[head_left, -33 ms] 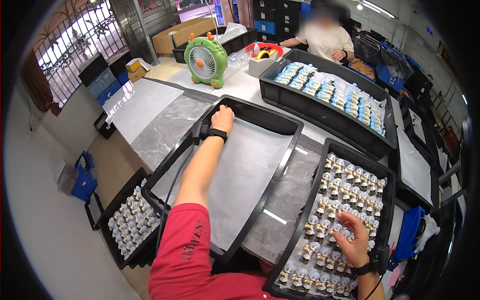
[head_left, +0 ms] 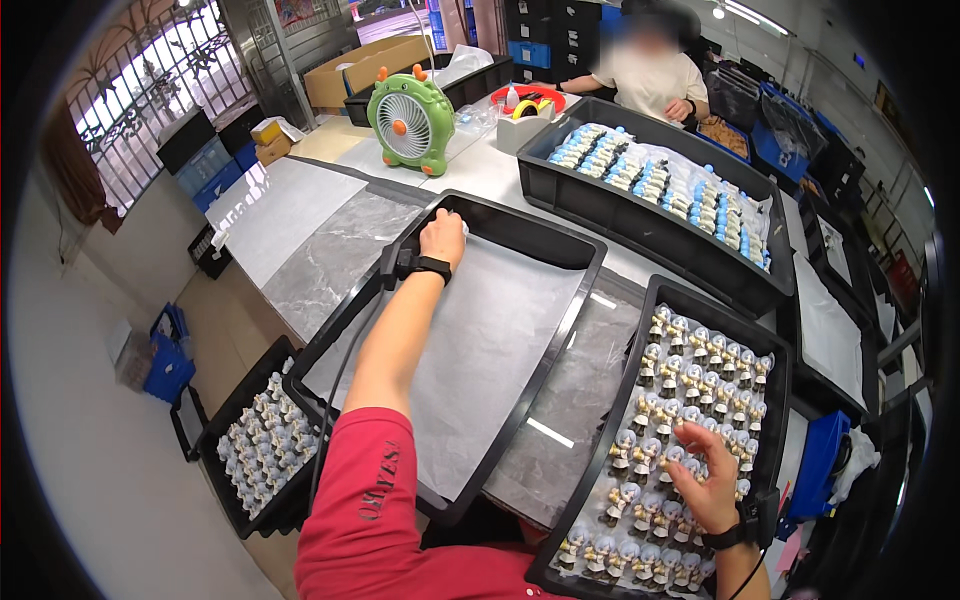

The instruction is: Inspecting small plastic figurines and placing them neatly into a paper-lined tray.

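Note:
My left hand (head_left: 442, 240) reaches into the far left corner of a black tray (head_left: 520, 440) lined with a white sheet (head_left: 480, 350). Its fingers are closed, and a small pale bit shows at their edge, too hidden to name. On the right, my right hand (head_left: 708, 485) hovers over a second black tray (head_left: 598, 470), thumb and fingers curved and apart. Rows of small grey-haired figurines (head_left: 625, 495) fill that tray on a clear or white liner. One figurine (head_left: 672, 457) shows by the gap between thumb and fingers, with no clear grip on it.
A deep black crate (head_left: 640, 215) of blue-and-white figures stands at the far right, a person (head_left: 655, 85) behind it. A green fan (head_left: 410, 122) and a tape dispenser (head_left: 522, 128) stand on the table (head_left: 330, 245). Lower left is a black crate (head_left: 222, 430) of pale pieces.
My left hand and forearm have shifted very slightly to the left. The right hand looks the same.

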The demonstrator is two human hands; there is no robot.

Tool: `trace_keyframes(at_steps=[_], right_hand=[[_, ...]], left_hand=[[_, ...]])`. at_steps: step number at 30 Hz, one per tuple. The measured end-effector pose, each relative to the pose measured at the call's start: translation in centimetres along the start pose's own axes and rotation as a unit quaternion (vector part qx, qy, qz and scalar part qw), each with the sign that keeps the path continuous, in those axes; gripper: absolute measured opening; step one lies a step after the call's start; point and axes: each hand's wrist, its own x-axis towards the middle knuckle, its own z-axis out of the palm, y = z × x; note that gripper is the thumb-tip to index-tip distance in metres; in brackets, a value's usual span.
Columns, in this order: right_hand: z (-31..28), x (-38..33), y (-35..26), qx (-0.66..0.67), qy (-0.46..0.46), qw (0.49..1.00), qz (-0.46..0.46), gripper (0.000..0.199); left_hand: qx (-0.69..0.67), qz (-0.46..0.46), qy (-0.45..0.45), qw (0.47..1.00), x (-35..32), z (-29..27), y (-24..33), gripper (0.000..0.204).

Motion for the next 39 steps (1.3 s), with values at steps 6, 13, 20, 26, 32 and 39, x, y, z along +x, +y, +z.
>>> trace_keyframes(at_steps=[6, 13, 20, 26, 32, 39], right_hand=[[-0.1, 0.2, 0.1, 0.001, -0.005, 1.000, -0.002, 0.043], [0.1, 0.2, 0.2, 0.007, -0.015, 1.000, -0.006, 0.044], [0.0, 0.1, 0.0, -0.002, -0.017, 1.000, -0.002, 0.042], [0.0, 0.3, 0.2, -0.005, -0.028, 1.000, -0.011, 0.041], [-0.2, 0.3, 0.0, -0.011, -0.034, 0.999, -0.006, 0.039], [-0.2, 0.2, 0.0, -0.020, -0.039, 0.999, -0.010, 0.033]], left_hand=[[0.038, 0.047, -0.054, 0.997, -2.0, -3.6, -1.3, 0.019], [0.117, 0.069, -0.042, 0.990, -3.5, -2.3, -3.4, 0.015], [0.035, 0.018, -0.085, 0.996, -4.4, -2.7, -3.1, 0.018], [0.062, 0.045, -0.069, 0.995, -4.6, -3.7, -2.8, 0.012], [0.093, 0.057, -0.071, 0.991, -4.2, -2.1, -3.9, 0.016], [0.058, 0.048, -0.040, 0.996, -4.6, -1.5, -3.9, 0.019]])
